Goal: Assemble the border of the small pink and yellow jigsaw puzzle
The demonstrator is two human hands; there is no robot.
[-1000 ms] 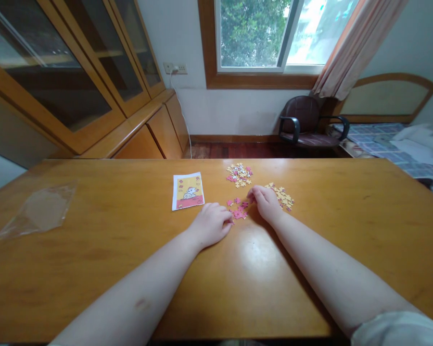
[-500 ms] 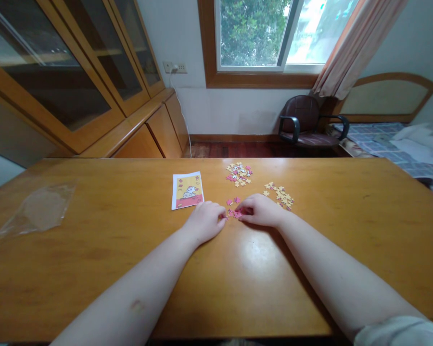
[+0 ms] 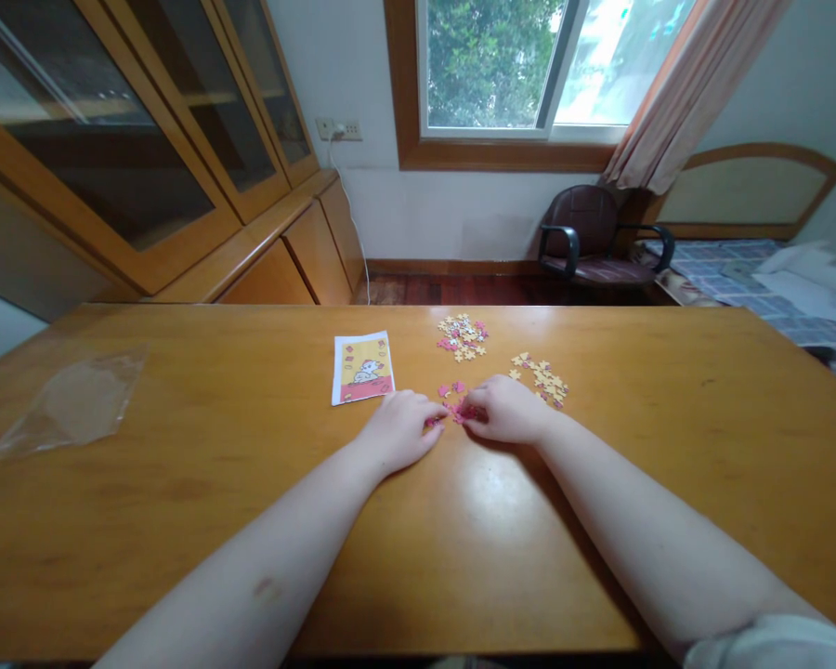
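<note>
Pink jigsaw puzzle pieces (image 3: 458, 409) lie on the table between my two hands. My left hand (image 3: 405, 427) rests on the tabletop, thumb and index finger curved around a small pink puzzle piece (image 3: 432, 422). From the right, my right hand (image 3: 502, 409) has its fingertips closed on the edge of the pink cluster; its palm hides part of what it grips. Just beyond the cluster lie a few loose pink pieces (image 3: 450, 389). The reference picture (image 3: 368, 372), showing a white cartoon animal on yellow and pink, lies flat beyond my left hand.
A mixed pile of puzzle pieces (image 3: 463, 336) sits near the far edge. Yellow pieces (image 3: 544, 379) are spread beyond my right hand. At the left of the wooden table (image 3: 251, 520) lies a clear plastic bag (image 3: 76, 404). An armchair (image 3: 589, 232) stands past the table.
My left hand has shifted slightly right, toward the pink cluster, its thumb and index finger reaching further out. My right hand stays nearly in place, its fingers moving a little on the pink pieces.
</note>
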